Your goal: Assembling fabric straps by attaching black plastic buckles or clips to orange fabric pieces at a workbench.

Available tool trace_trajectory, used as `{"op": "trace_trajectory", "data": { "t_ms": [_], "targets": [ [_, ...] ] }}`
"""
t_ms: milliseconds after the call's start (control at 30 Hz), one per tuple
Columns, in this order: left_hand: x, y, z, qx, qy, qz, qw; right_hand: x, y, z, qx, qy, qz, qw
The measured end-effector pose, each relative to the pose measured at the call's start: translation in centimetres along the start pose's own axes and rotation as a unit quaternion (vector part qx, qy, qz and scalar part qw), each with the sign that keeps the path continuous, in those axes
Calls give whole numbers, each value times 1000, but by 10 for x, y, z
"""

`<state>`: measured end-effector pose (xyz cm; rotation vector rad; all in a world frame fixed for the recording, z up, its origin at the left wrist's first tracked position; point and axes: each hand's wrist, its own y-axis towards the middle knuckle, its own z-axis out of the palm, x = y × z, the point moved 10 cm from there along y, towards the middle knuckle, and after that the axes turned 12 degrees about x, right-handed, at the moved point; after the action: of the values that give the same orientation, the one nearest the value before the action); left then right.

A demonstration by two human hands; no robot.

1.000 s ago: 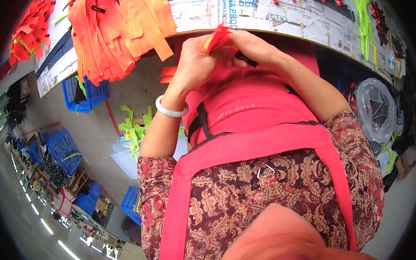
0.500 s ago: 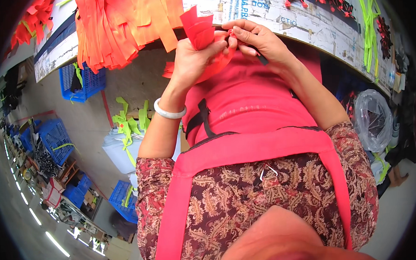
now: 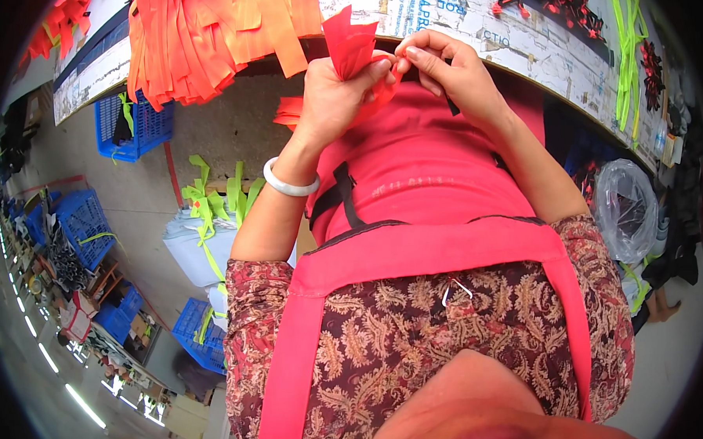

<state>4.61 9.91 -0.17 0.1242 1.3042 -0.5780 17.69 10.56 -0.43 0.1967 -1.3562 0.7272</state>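
Observation:
My left hand is closed round a bundle of red fabric strips. One end of the bundle fans up above the thumb, and another red end sticks out beside the wrist. Close by on the right, my right hand is pinched, thumb against forefinger, at the left fingertips. What lies in that pinch is too small to make out. A narrow black piece pokes out below the right palm, its kind unclear. Both hands are held at the table's near edge, over my red apron.
Orange-red fabric strips hang over the edge of the table. Small black-and-red pieces and yellow-green strips lie to the right. Blue crates stand on the floor at left, and a clear plastic bag hangs at right.
Both hands have shifted slightly right in the picture. The right fingers have drawn into a tighter pinch, and the red bit seen at them is now less visible. The left hand keeps hold of the strips.

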Motion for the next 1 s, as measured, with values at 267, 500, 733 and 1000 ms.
{"op": "trace_trajectory", "data": {
  "t_ms": [267, 500, 733, 1000],
  "targets": [
    [-4, 0, 3, 11, 29, -1, 1000, 35, -10, 10, -34, -235, -82, 968],
    [2, 1, 4, 21, 54, 28, 998, 29, -12, 4, -42, -216, -96, 971],
    [6, 2, 5, 34, 121, 49, 991, 25, -12, 2, -64, -211, -79, 972],
    [2, 0, 1, 7, 138, 92, 986, 45, -15, 20, -68, -355, -211, 908]
  ]
}}
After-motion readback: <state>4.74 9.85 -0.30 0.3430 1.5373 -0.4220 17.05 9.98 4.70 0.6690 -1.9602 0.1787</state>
